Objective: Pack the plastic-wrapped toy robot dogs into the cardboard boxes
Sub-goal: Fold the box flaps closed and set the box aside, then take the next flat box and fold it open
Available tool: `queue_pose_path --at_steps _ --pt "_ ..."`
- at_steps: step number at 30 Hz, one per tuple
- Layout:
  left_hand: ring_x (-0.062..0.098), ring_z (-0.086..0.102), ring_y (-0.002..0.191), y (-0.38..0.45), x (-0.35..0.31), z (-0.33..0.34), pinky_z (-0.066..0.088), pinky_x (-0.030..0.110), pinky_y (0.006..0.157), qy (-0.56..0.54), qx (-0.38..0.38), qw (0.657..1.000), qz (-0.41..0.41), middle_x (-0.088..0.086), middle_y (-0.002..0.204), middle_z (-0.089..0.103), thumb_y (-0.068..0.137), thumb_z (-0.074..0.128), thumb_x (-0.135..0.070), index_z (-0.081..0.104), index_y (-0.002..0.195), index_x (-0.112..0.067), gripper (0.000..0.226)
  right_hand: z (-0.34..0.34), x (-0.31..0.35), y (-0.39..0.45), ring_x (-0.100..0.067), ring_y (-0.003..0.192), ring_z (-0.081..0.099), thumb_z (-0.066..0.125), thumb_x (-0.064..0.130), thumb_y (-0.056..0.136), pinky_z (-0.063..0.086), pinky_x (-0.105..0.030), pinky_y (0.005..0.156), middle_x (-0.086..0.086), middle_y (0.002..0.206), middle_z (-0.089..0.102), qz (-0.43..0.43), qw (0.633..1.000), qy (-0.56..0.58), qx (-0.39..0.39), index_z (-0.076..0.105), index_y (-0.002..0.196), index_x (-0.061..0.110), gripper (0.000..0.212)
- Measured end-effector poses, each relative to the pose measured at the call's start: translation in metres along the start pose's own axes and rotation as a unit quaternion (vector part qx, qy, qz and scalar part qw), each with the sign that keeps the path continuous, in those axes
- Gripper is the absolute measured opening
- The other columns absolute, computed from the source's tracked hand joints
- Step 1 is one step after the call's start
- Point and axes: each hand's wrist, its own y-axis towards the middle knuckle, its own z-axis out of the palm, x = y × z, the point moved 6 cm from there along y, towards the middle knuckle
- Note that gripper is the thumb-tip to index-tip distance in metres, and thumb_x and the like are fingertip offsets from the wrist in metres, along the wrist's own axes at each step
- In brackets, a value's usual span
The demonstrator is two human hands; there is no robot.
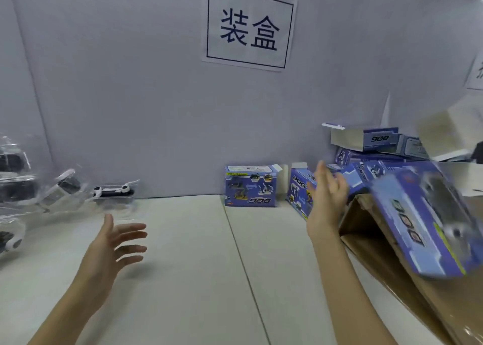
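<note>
Hands were both spread and holding nothing: left hand (115, 242), right hand (326, 198) near the blue boxes (251, 185). Wrapped robot dogs (52, 190) sat far left on the bench (183, 266); guess next move was grabbing a box.

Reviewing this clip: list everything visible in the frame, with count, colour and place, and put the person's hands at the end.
wrapped toy dogs: a heap, exact count unclear, white and black in clear plastic, far left on the table.
small box: one, blue, standing upside down at the back wall, centre.
box stack: several, blue, some with open flaps, back right.
big box: one, blue, blurred, tilted over the brown carton at right.
brown carton: one, brown cardboard, right edge.
paper sign: one, white with dark characters, on the grey wall.
table: one, off-white.
left hand: open, fingers spread, above the table, holding nothing.
right hand: open, raised near the boxes, holding nothing.
</note>
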Motion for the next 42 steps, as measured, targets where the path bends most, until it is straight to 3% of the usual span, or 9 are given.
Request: queue_pose_path --at_steps 5,8,12,18,25,30,33,36,42 --pt "0.035 0.065 0.084 -0.001 0.002 0.003 0.052 0.048 0.078 0.026 0.005 1.000 0.006 0.017 0.102 0.075 0.100 0.035 -0.067 0.074 0.110 -0.002 0.077 0.050 -0.043 -0.006 -0.013 0.139 0.048 0.065 0.018 0.101 0.040 -0.005 0.090 -0.009 0.160 0.045 -0.087 0.928 -0.310 0.190 0.075 0.109 0.011 0.014" --pt "0.035 0.066 0.083 0.000 0.002 0.002 0.052 0.047 0.077 0.036 -0.001 0.999 0.008 0.017 0.100 0.076 0.102 0.034 -0.065 0.076 0.107 -0.002 0.076 0.092 -0.087 -0.018 -0.033 0.158 0.019 0.069 0.025 0.100 0.034 -0.036 0.121 -0.007 0.173 0.014 -0.121 0.800 -0.474 0.346 0.026 0.164 0.021 0.076" --pt "0.034 0.066 0.081 0.002 0.002 0.001 0.052 0.046 0.076 0.047 -0.006 0.999 0.007 0.017 0.098 0.076 0.103 0.035 -0.064 0.077 0.104 -0.003 0.074 0.130 -0.121 -0.011 -0.049 0.156 -0.010 0.068 0.039 0.099 0.023 -0.064 0.122 -0.006 0.172 -0.021 -0.169 0.594 -0.682 0.392 -0.011 0.165 0.035 0.102" --pt "0.031 0.068 0.075 0.004 0.002 0.004 0.053 0.044 0.073 0.059 0.002 0.998 0.013 0.016 0.095 0.076 0.103 0.036 -0.064 0.081 0.096 -0.008 0.072 0.144 -0.135 0.003 -0.040 0.149 0.024 0.053 0.055 0.103 0.030 -0.056 0.119 -0.017 0.163 0.023 -0.198 0.538 -0.731 0.370 0.009 0.166 0.018 0.085" --pt "0.028 0.067 0.072 0.001 -0.001 0.009 0.053 0.040 0.070 0.073 0.001 0.997 0.022 0.014 0.092 0.076 0.107 0.032 -0.058 0.078 0.098 -0.004 0.072 0.127 -0.101 -0.037 -0.037 0.095 0.056 0.051 0.045 0.102 0.043 -0.046 0.082 -0.014 0.098 0.057 -0.393 0.699 -0.570 0.179 0.068 0.088 0.006 0.045" --pt "0.027 0.068 0.071 -0.002 -0.002 0.011 0.053 0.040 0.070 0.075 0.003 0.997 0.022 0.013 0.091 0.077 0.109 0.031 -0.057 0.079 0.097 -0.005 0.072 0.099 -0.137 -0.037 -0.043 0.157 -0.004 0.059 0.083 0.081 0.010 -0.070 0.119 -0.017 0.170 -0.007 -0.238 0.602 -0.698 0.307 0.008 0.165 0.034 0.110" --pt "0.027 0.068 0.071 -0.004 0.000 0.009 0.053 0.039 0.070 0.083 0.002 0.996 0.014 0.013 0.091 0.077 0.108 0.031 -0.057 0.079 0.096 -0.006 0.071 0.081 -0.155 -0.035 -0.045 0.158 -0.005 0.061 0.042 0.102 0.013 -0.061 0.123 -0.014 0.172 0.003 -0.136 0.637 -0.665 0.366 0.015 0.166 0.032 0.080" --pt "0.026 0.068 0.070 -0.004 0.000 0.006 0.054 0.038 0.069 0.088 -0.010 0.996 0.007 0.014 0.092 0.077 0.109 0.033 -0.054 0.080 0.094 -0.007 0.068 0.070 -0.141 -0.036 -0.044 0.150 0.026 0.042 -0.018 0.093 0.039 -0.047 0.113 -0.016 0.154 0.045 -0.166 0.730 -0.582 0.317 0.050 0.149 0.015 0.065" --pt "0.029 0.067 0.080 -0.005 0.001 0.006 0.057 0.039 0.069 0.094 -0.039 0.995 -0.007 0.016 0.107 0.073 0.110 0.044 -0.045 0.077 0.101 -0.006 0.052 0.054 -0.100 -0.062 -0.031 0.074 0.061 0.053 -0.003 0.094 0.041 -0.033 0.059 -0.009 0.082 0.068 -0.274 0.757 -0.537 0.252 0.068 0.126 0.016 0.040"
